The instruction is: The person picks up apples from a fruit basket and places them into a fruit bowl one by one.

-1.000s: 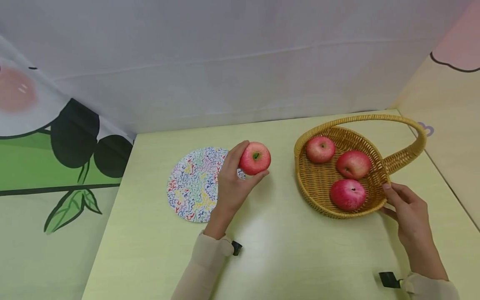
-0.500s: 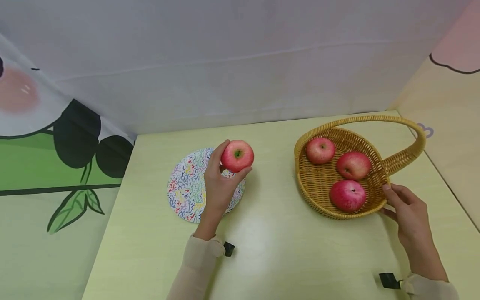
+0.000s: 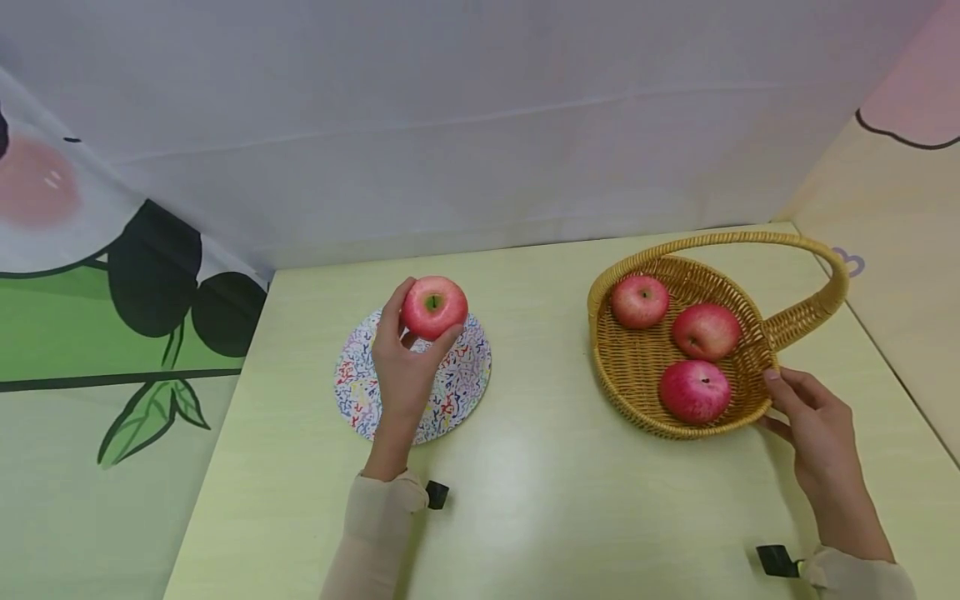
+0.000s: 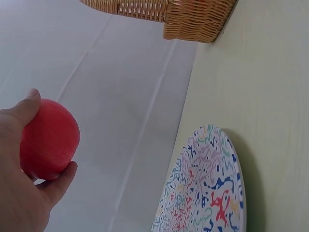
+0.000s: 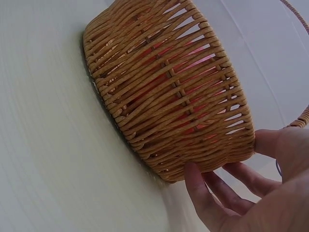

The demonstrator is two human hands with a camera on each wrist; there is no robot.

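An apple (image 3: 434, 308) is pinched by the left hand (image 3: 405, 371), underside free, seemingly over the plate (image 3: 467, 371) at nine o'clock from the basket (image 3: 630, 358), which is gripped at four o'clock by the right hand (image 3: 820, 429), presumably for steadiness.

Behind the pale table (image 3: 555, 492) rises a greyish backdrop (image 3: 480, 158), cartoon leaves (image 3: 139, 422) left.

The basket (image 3: 632, 357) looks like woven wicker, rough and ridged, its handle (image 3: 806, 317) tightly wound. The held apple (image 3: 434, 307) looks smooth, faintly satiny. The plate (image 3: 463, 375) looks smooth; the table (image 3: 525, 475), smooth and softly glossy. The backdrop (image 3: 450, 192) looks like creased cloth, the sleeve (image 3: 367, 533) matt cloth.
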